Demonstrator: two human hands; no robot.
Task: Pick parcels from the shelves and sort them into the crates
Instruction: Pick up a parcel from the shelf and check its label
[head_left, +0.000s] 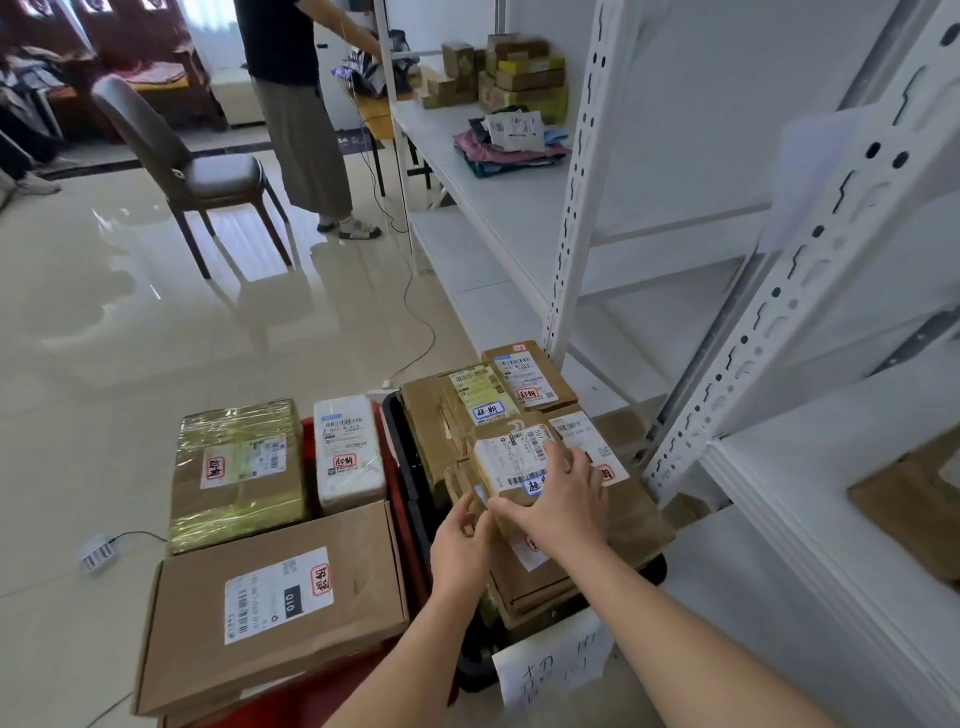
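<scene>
Both hands are down on a small brown parcel (511, 460) lying on top of the heap in the black crate (410, 467), near the foot of the white shelves (571, 208). The right hand (561, 499) lies across its label, fingers curled over the near edge and grasping it; the left hand (462, 540) pinches the parcel's near-left corner. To the left, the red crate (332, 696) carries a flat cardboard box (270, 608), a tape-wrapped box (236, 473) and a white parcel (348, 449). Farther off, another person (301, 104) stands beside a chair (182, 171).
</scene>
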